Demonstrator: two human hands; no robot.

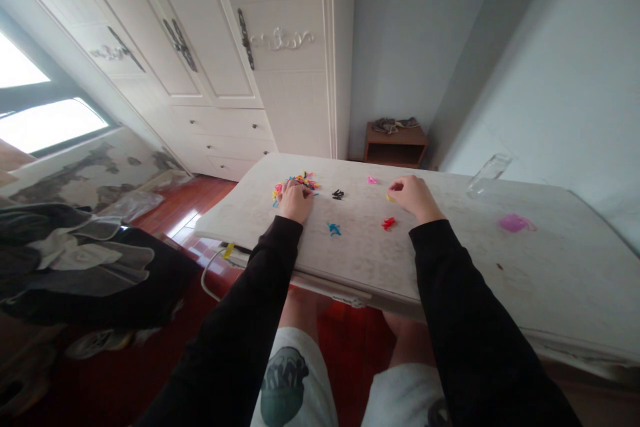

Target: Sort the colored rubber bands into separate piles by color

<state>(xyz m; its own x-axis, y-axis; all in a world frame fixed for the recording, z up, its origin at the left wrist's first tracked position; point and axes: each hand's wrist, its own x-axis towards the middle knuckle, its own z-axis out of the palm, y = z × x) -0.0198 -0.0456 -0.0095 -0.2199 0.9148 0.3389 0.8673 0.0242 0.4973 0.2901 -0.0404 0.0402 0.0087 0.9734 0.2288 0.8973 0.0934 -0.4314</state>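
My left hand (pixel 296 201) rests at the near edge of a mixed pile of small, thin coloured pieces (pixel 305 179), possibly little bands. Its fingers are curled together, and what they hold, if anything, is hidden. At the right, my right hand (pixel 414 196) has its fingertips pinched down at some small yellow pieces (pixel 390 198) on the tabletop. Between the hands lie small separate heaps: black pieces (pixel 338 194), blue pieces (pixel 334 229), red pieces (pixel 389 223) and pink pieces (pixel 372 180).
The white table (pixel 360 253) spans the view. On its right side are a clear glass or plastic container (pixel 489 175), tilted in view, and a pink translucent item (pixel 516 223). Beyond stand a white wardrobe (pixel 295 100) and a brown nightstand (pixel 395 137). Clothes (pixel 80 253) lie at left.
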